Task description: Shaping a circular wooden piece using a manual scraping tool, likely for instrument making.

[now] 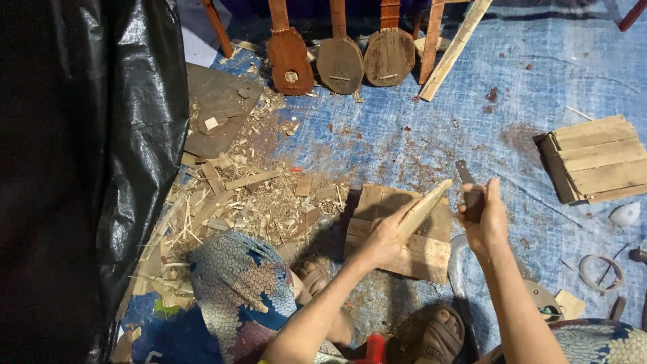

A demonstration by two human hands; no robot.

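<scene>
Hands: left [383, 240] grips wood strip [424, 205] (tilted), right [484, 219] a knife [467, 182].

— What's in the left hand [383, 240]?
— A pale, slender wooden stick [424, 207], raw and unfinished, tilted up to the right, its lower end gripped, held above a flat wooden block [431, 258] on the floor.
— And the right hand [486, 226]?
— A knife [468, 189] with a dark handle, short grey blade pointing up, just beside the stick's tip

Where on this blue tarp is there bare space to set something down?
Bare blue tarp lies between the three round wooden instrument bodies and the stacked pale planks. Left of the wooden block, shavings crowd the floor.
</scene>
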